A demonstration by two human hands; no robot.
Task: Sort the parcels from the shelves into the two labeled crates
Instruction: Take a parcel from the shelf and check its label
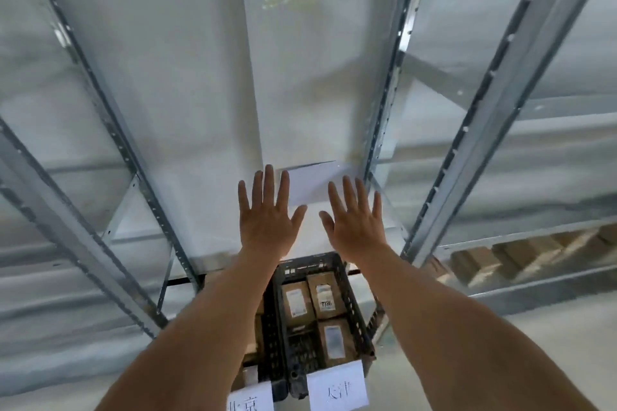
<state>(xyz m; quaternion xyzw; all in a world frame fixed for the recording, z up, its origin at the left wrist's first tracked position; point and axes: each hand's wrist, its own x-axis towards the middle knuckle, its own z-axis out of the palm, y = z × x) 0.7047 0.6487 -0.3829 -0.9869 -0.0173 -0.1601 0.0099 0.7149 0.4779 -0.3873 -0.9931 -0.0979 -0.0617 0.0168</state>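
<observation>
Both my arms stretch forward over the crates, fingers spread and straight, holding nothing. My left hand (267, 213) and my right hand (354, 220) hover side by side in front of a white sheet (317, 182) at the shelf's foot. Below them stands a black crate (354, 307) with a white label (337, 389); several brown parcels (295, 302) with address stickers lie inside. A second crate (263, 337) sits to its left, mostly hidden under my left forearm, with its own label (250, 400) at the bottom edge.
Grey metal shelf uprights (387, 103) rise on both sides, with a pale wall behind. More brown parcels (510, 259) lie in a row on a low shelf at the right. The grey floor (551, 344) spreads to the right of the crates.
</observation>
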